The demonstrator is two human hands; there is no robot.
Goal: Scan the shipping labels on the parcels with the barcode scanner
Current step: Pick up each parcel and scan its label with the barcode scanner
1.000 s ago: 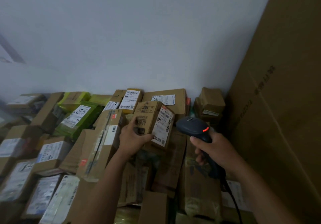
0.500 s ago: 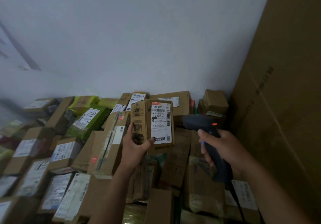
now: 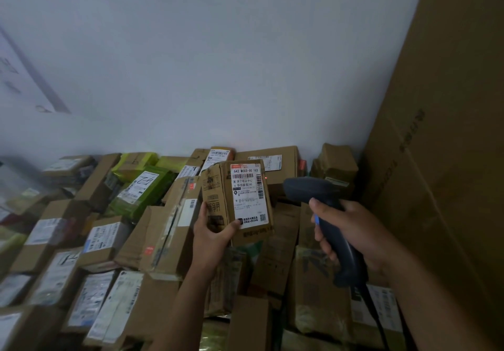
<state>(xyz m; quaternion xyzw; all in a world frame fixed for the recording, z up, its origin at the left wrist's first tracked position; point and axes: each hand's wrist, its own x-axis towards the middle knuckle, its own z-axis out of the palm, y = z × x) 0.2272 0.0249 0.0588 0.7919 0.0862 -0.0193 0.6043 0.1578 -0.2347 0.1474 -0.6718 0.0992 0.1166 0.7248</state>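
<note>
Head view: left hand (image 3: 211,237) grips a small brown cardboard parcel (image 3: 236,200) upright — its white shipping label (image 3: 248,195) showing — while, right of that parcel, right hand (image 3: 354,234) clasps a dark handheld barcode scanner (image 3: 324,214).

A heap of parcels (image 3: 163,241) covers the lower half of the view, hiding whatever surface bears it. Most are brown boxes with white labels (image 3: 105,237), tilted and overlapping. At ten o'clock lies a green parcel (image 3: 154,196) with a handwritten label. At twelve o'clock a wide box (image 3: 286,170) stands against the wall (image 3: 218,64). At three o'clock a tall carton (image 3: 436,160) rises beside the heap.
</note>
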